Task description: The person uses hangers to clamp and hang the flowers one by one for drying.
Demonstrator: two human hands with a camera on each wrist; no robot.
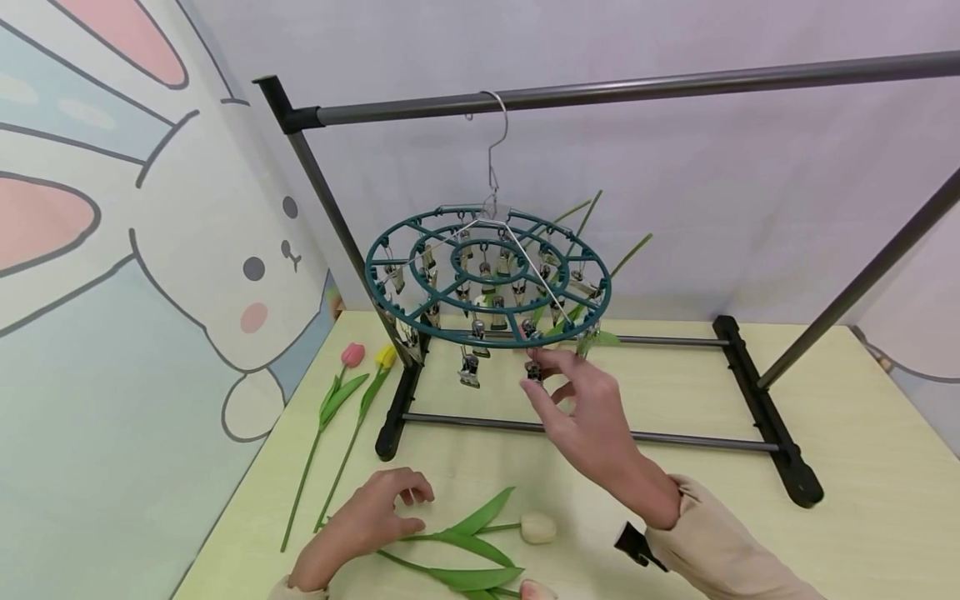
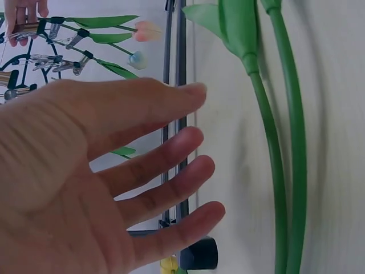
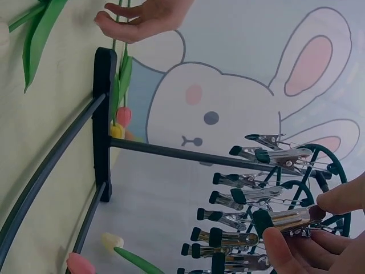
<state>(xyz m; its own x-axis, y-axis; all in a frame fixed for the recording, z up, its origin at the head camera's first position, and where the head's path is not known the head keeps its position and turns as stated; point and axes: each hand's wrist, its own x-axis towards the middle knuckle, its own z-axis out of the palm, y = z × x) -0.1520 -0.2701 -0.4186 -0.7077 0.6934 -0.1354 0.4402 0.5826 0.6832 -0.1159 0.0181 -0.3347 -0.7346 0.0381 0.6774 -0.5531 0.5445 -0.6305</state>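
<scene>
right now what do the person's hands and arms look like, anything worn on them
The left hand and right hand are bare, with no gloves or rings visible. The right sleeve is long, plain beige cloth, slightly gathered at the cuff. Only the beige edge of the left sleeve shows. A small black piece shows beside the right cuff.

Metal clip (image 3: 291, 219), dark-tipped, pinched in my right hand (image 1: 588, 408) under green hanger (image 1: 452, 289). White tulip (image 1: 537, 528) flat near left hand (image 1: 375, 510).
</scene>
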